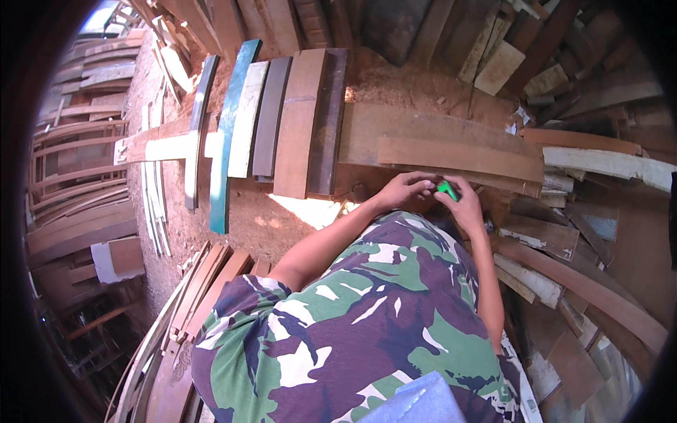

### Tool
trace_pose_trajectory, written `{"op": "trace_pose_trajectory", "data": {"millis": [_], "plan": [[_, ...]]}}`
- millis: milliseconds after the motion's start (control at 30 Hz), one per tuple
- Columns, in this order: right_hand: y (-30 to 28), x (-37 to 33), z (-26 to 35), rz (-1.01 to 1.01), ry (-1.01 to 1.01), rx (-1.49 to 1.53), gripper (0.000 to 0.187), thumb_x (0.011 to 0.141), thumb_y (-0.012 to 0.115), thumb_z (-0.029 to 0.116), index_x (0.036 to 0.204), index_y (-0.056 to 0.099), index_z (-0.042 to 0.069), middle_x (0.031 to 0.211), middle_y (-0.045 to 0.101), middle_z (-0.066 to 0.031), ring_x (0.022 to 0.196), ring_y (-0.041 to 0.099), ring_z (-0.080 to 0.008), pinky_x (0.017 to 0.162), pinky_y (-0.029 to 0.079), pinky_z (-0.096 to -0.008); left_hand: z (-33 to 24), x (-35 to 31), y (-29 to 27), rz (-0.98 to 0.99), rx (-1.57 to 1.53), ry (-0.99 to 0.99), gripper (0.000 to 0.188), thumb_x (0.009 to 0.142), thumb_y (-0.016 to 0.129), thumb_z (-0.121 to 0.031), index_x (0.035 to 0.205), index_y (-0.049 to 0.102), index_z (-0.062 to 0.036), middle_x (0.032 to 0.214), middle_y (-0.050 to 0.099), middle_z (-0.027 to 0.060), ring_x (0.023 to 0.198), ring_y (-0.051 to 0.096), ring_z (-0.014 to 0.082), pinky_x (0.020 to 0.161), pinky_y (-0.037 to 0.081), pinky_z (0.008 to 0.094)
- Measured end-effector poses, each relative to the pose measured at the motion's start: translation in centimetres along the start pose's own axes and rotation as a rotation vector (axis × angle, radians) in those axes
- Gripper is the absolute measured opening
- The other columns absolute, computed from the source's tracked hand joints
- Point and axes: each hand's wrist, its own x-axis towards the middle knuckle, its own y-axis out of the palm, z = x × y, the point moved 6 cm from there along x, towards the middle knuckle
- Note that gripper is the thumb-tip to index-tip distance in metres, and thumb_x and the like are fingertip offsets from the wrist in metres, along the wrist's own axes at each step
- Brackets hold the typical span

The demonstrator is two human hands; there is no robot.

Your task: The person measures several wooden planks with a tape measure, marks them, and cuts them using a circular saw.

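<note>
My left hand (403, 192) and my right hand (465, 206) are close together just in front of my body, at the near edge of a long brown board (458, 156). A small bright green object (448, 190) sits in the fingers of my right hand; its kind is too small to tell. The fingers of my left hand are curled together beside it. Whatever they may hold is hidden. The board lies flat across a wider wooden plank (423, 121).
Left of the board, several strips lie crosswise, among them a brown board (301, 120), a dark board (328, 120) and a teal strip (229, 148). Stacked timber (77, 169) fills the far left. Offcuts (543, 282) crowd the right, and more planks (211, 289) stand at lower left.
</note>
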Motion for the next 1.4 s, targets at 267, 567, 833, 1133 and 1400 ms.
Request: {"op": "trace_pose_trajectory", "data": {"millis": [267,567,833,1133,1400], "plan": [[0.8,1.6,-0.1,-0.034,0.054,-0.134,0.056,0.085,0.085,0.043,0.122,0.068,0.004,0.115,0.073,-0.0187,0.108,0.071,-0.0351,0.094,0.055,-0.0428,-4.0,1.3,-3.7,-0.328,1.106,0.364,0.066,0.09,0.076,-0.029,0.152,0.055,-0.0218,0.148,0.05,0.0229,0.134,0.05,0.0457,0.112,0.045,0.0511],[-8.8,-1.7,-8.1,-0.324,0.228,-0.003,0.056,0.087,0.085,0.042,0.125,0.069,0.003,0.114,0.076,-0.0181,0.107,0.073,-0.0298,0.093,0.055,-0.0405,-3.9,5.0,-3.1,-0.217,1.572,0.401,0.076,0.085,0.078,-0.031,0.156,0.05,-0.0382,0.141,0.054,0.0185,0.128,0.054,0.0383,0.108,0.046,0.048],[-18.0,-2.8,-16.6,-0.323,0.213,0.091,0.051,0.09,0.083,0.035,0.126,0.069,0.002,0.114,0.074,-0.0155,0.108,0.07,-0.0249,0.097,0.052,-0.037,1.6,-1.3,3.8,-0.694,1.469,0.16,0.081,0.081,0.084,-0.039,0.156,0.053,-0.0295,0.119,0.06,0.0164,0.107,0.057,0.0362,0.09,0.049,0.048],[-24.0,-0.7,-20.9,-0.278,0.175,0.123,0.045,0.099,0.075,0.03,0.129,0.065,-0.002,0.122,0.069,-0.0141,0.11,0.064,-0.021,0.099,0.051,-0.0352,1.2,7.7,19.8,-0.542,1.322,0.121,0.089,0.089,0.07,-0.056,0.145,0.05,0.011,0.118,0.062,0.0181,0.112,0.056,0.033,0.097,0.047,0.0445],[-29.2,1.0,-17.5,-0.289,-0.019,-0.028,0.052,0.102,0.071,0.033,0.133,0.062,-0.008,0.132,0.065,-0.0223,0.121,0.061,-0.0315,0.102,0.052,-0.0416,-2.8,9.6,14.5,-0.588,1.804,0.64,0.055,0.088,0.065,-0.029,0.143,0.062,-0.0338,0.131,0.055,0.013,0.125,0.052,0.0328,0.109,0.04,0.0543]]}}
